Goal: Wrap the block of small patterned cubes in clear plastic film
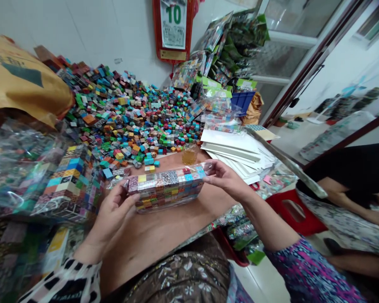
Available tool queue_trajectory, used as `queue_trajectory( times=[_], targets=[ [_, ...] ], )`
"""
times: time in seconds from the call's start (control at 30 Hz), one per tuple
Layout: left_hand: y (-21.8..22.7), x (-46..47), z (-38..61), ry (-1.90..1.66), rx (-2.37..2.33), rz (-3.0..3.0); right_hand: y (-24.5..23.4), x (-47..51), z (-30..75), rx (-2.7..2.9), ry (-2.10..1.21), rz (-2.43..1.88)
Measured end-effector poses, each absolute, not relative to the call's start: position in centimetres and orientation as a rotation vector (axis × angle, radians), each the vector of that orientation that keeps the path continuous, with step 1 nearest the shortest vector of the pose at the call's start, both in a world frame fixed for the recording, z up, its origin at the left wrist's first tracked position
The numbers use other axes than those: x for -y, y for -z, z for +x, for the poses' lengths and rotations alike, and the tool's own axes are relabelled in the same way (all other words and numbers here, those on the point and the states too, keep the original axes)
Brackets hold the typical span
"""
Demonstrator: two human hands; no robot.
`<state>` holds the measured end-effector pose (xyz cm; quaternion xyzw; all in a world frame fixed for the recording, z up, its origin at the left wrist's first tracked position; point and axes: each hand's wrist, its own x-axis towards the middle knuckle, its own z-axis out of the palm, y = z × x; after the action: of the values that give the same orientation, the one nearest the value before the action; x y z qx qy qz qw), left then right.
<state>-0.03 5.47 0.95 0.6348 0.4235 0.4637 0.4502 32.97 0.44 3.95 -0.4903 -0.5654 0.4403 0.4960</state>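
Note:
I hold a clear plastic pack of coloured patterned cubes [167, 188] above the brown table [151, 240]. My left hand [113, 214] grips the pack's left end, fingers wrapped round it. At the pack's right end, my right hand [227, 179] pinches the open plastic flap. The pack lies level between both hands.
A large heap of loose coloured cubes [129, 113] covers the table's far side. A stacked block of cubes [69, 181] stands at left, beside plastic bags. White card sheets [236, 151] lie at right. A small glass [189, 155] stands behind the pack. Another person [350, 189] sits at right by a red stool [293, 210].

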Motion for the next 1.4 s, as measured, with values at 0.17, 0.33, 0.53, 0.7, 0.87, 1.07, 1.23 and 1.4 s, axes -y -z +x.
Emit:
queue_trajectory(
  times=[0.17,0.33,0.53,0.7,0.87,1.07,1.23,1.4],
  targets=[
    [-0.9,-5.4,-0.1,-1.146,-1.053,1.573,-4.0,-0.3,31.9,1.126,-1.087,-1.291],
    [-0.7,-5.4,-0.2,-1.147,-1.062,1.571,-3.4,0.3,31.4,1.059,-1.159,-1.215],
    [-0.8,-5.3,-0.1,-1.149,-1.064,1.55,-2.8,-0.8,32.7,1.334,-1.172,-1.237],
    [-0.9,-5.4,-0.2,-1.119,-1.1,1.538,-2.7,-2.2,33.7,1.458,-1.193,-1.159],
    [-1.1,-5.5,-0.4,-1.055,-1.104,1.602,-2.3,-2.1,33.4,1.471,-1.144,-1.121],
    [-1.2,-5.4,-0.4,-1.017,-1.141,1.622,-1.6,-2.0,33.4,1.561,-1.052,-1.104],
    [-1.7,-5.3,0.0,-1.044,-1.123,1.587,-1.4,-2.2,33.5,1.536,-1.115,-1.102],
    [-1.6,-5.4,0.0,-1.019,-1.114,1.557,-2.1,-2.3,33.4,1.51,-1.201,-1.093]
  ],
)
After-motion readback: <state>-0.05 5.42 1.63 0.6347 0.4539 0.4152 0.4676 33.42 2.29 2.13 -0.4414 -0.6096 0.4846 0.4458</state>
